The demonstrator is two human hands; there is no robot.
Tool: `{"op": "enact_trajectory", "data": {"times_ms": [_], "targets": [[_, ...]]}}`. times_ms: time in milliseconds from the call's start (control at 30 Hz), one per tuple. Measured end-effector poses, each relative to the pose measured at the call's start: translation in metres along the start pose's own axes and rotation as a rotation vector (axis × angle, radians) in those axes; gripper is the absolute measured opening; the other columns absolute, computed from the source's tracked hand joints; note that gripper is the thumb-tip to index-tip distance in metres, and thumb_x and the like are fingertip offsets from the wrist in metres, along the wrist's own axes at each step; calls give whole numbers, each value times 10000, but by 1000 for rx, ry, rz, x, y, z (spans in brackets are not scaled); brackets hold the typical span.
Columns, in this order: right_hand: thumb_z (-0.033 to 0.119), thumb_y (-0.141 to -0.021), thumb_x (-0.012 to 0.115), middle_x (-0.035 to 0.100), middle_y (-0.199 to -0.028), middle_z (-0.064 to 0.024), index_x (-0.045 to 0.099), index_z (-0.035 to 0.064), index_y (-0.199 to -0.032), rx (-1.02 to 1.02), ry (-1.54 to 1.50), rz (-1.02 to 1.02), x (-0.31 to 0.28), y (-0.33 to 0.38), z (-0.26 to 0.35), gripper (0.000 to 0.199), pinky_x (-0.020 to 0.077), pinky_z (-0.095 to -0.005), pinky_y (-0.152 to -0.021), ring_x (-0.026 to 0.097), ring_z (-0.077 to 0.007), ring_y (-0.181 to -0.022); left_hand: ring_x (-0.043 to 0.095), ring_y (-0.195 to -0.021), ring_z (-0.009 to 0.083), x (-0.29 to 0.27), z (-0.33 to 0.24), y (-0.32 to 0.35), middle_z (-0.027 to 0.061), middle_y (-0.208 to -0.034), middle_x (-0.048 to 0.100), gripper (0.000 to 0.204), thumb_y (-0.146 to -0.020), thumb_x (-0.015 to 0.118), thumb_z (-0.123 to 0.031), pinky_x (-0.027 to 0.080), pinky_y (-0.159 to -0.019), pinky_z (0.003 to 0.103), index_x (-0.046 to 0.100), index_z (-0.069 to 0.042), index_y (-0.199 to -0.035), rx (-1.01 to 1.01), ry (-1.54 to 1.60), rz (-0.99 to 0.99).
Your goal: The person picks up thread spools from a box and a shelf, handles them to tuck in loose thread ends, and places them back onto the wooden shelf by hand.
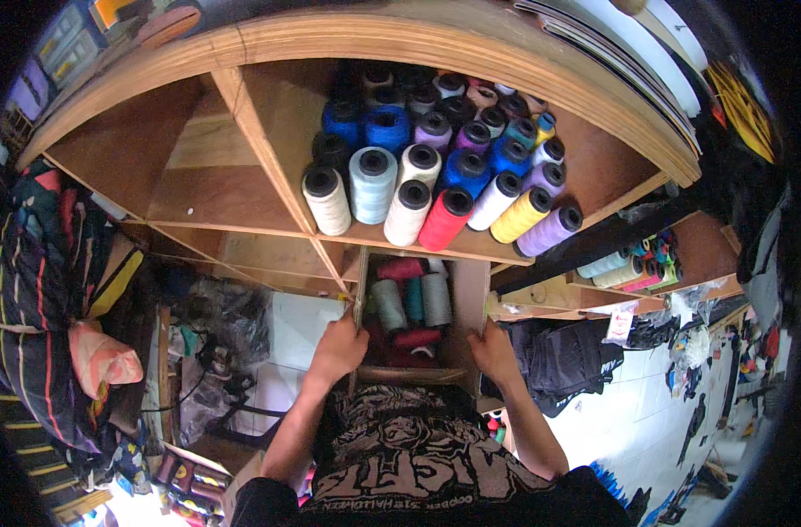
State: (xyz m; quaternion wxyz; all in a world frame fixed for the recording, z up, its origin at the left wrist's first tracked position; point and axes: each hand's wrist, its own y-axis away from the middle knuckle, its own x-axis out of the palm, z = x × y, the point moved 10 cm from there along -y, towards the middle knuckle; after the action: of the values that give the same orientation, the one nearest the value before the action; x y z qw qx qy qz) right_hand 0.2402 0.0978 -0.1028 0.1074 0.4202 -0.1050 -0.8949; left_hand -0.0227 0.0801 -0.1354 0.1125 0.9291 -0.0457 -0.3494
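Between my two hands is an open cardboard box (472,303), held against my front just below the shelf edge. My left hand (340,344) is closed on its left wall, and my right hand (496,351) grips the right wall. Inside lie thread spools: a pale grey one (436,299), a teal one (413,300), a greenish-grey one (387,304) and several dark red ones (400,269). Part of the box's far end is hidden under the shelf. My fingertips on the walls show only in part.
Above the box, a wooden shelf (268,211) carries many upright thread cones, with a red cone (446,219) at the front edge. A lower compartment at right holds more spools (620,270). Dark folded clothes (558,356) hang at right; striped fabric (40,325) is piled at left.
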Motion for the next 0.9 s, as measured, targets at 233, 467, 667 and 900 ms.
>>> {"op": "enact_trajectory", "data": {"times_ms": [233, 467, 667, 900], "targets": [[196, -835, 521, 616, -881, -289, 489, 16, -1158, -44, 54, 54, 9, 36, 0, 371, 498, -521, -741, 592, -467, -831, 504, -990, 511, 6, 13, 63, 364, -994, 549, 442, -776, 502, -127, 402, -883, 537, 442, 80, -1161, -218, 102, 118], [176, -833, 534, 621, -852, -274, 507, -5, -1121, -177, 63, 137, 33, 67, 0, 341, 502, -506, -701, 605, -449, -793, 494, -994, 520, 11, 32, 127, 374, -1019, 534, 504, -772, 507, -120, 405, -879, 531, 398, 77, -1224, -155, 125, -96], [164, -835, 544, 630, -842, -253, 533, 7, -1092, -171, 65, 273, 62, 87, -6, 301, 508, -484, -689, 614, -429, -776, 513, -989, 488, 16, 44, 188, 353, -995, 549, 423, -769, 486, -90, 405, -863, 529, 469, 62, -1164, -425, 246, -136], [189, -838, 527, 613, -813, -279, 540, -35, -993, -242, 156, 412, 177, 54, -59, 273, 493, -512, -692, 591, -466, -762, 554, -868, 487, 94, 158, 204, 318, -845, 584, 341, -772, 480, -80, 459, -731, 507, 513, 22, -1096, -569, 348, -206]]}}
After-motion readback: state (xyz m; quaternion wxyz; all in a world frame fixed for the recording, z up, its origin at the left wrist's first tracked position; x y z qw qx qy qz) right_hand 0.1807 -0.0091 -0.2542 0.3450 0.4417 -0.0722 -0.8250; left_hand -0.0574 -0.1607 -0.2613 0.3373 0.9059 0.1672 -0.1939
